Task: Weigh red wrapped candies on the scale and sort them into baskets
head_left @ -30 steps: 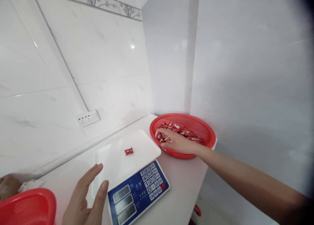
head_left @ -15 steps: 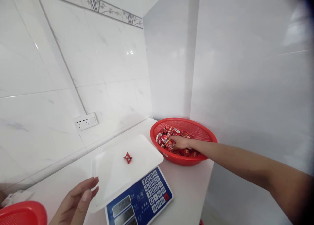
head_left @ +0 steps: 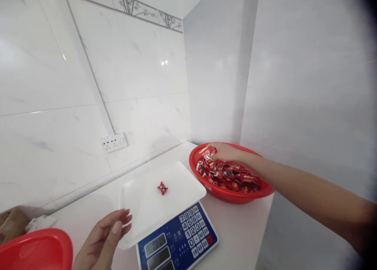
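Note:
My right hand is closed on several red candy packets at the upper left part of a red basket. More red-wrapped packets fill that basket below the hand. On the white pan of a digital scale lies one small red candy packet. My left hand hovers by the pan's near left edge, fingers slightly curled and apart from the thumb, with nothing in it.
A second red basket stands at the lower left, with a brown box and a crumpled white item behind it. A wall socket sits above the white table. Walls close off the back and right.
My right hand has lifted from among the packets towards the basket's back rim, now with packets in its grip. The view has turned a little left; my left hand keeps its pose.

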Available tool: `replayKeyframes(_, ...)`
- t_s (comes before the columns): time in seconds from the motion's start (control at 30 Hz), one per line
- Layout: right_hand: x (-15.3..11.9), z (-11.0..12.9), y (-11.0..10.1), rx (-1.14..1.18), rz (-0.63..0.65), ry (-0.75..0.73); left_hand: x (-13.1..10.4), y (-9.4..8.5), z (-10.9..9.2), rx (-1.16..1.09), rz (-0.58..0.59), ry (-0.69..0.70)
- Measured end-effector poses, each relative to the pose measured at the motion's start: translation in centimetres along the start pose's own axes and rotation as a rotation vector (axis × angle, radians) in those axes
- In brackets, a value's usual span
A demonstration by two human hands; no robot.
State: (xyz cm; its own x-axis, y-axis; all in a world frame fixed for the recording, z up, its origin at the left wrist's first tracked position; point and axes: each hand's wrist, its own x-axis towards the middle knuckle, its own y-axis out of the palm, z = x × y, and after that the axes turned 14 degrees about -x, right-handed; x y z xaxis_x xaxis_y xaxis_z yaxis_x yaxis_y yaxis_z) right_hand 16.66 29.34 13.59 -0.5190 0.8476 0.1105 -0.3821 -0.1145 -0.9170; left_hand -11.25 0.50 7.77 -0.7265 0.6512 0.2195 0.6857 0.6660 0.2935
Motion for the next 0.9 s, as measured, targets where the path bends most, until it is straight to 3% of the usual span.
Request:
replayKeyframes(0.17,0.0,4.7,-0.5,0.388,0.104,-0.031,-0.2,0.2,-1.0,-0.053,0.010,-0.074)
replayKeyframes(0.27,0.0,7.1,0.9,0.562,0.235,-0.075,-0.8,0.8,-1.9,-0.074,0.008,-0.062)
replayKeyframes(0.37,0.1,8.7,2.8,0.549,0.284,-0.157,-1.3,1.0,-2.4,-0.074,0.007,-0.053)
replayKeyframes(0.5,0.3,9.1,3.9,0.462,0.287,-0.167,-1.3,0.7,-2.6,-0.069,0.004,-0.032)
replayKeyframes(0.7,-0.3,8.6,3.8,0.453,0.321,-0.098,-1.1,0.9,-2.6,-0.084,0.015,-0.040)
replayKeyframes(0.9,-1.4,9.4,4.4,0.348,0.372,-0.200,-1.6,1.9,-2.4,-0.016,0.109,-0.093)
